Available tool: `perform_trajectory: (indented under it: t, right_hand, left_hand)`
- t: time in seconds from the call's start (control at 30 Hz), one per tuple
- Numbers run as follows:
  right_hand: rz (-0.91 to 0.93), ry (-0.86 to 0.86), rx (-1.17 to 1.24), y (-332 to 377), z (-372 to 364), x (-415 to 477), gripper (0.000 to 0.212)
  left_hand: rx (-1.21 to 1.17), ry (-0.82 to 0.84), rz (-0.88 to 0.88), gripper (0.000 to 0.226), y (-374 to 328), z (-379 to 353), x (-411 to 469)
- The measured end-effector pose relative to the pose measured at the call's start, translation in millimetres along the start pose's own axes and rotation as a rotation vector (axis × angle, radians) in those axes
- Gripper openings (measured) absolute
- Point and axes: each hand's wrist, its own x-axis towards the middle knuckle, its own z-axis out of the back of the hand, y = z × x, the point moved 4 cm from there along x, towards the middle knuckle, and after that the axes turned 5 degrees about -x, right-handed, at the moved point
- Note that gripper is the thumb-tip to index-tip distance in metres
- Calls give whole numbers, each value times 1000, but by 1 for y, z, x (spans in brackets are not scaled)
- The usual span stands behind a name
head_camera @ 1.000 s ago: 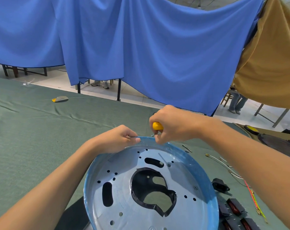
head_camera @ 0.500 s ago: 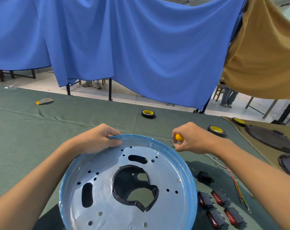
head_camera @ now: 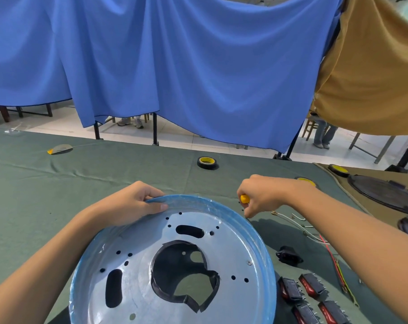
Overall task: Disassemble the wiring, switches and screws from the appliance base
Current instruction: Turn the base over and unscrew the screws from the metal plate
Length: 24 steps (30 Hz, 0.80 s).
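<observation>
A makeshift workshop hall is indicated. The green-clothed worktable [head_camera: 105,183] is screened by hung blue sheets [head_camera: 198,78]. A tape roll [head_camera: 206,162] and loose rocker switches [head_camera: 313,282] are laid out on it.

Your appliance base [head_camera: 137,272] is silver with a blue rim. Your table cloth [head_camera: 34,195] is plain green; the switches [head_camera: 313,282] lower right are red and black.

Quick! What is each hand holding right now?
Left hand: closed on the blue rim of the appliance base.
Right hand: closed round a yellow-handled tool.
</observation>
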Motion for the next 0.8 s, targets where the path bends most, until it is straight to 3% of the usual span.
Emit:
perform_trajectory:
  t: [0.53,0.7,0.8]
  right_hand:
    - [-49,-30,201,-4,-24,36,29]
    - [-86,-181,273,2,8,14,25]
    - [-24,-269,480,15,36,-10,12]
  left_hand:
    - [20,9,34,25,2,0,1]
    - [94,54,136,39,7,1,4]
    - [141,53,166,42,9,3,5]
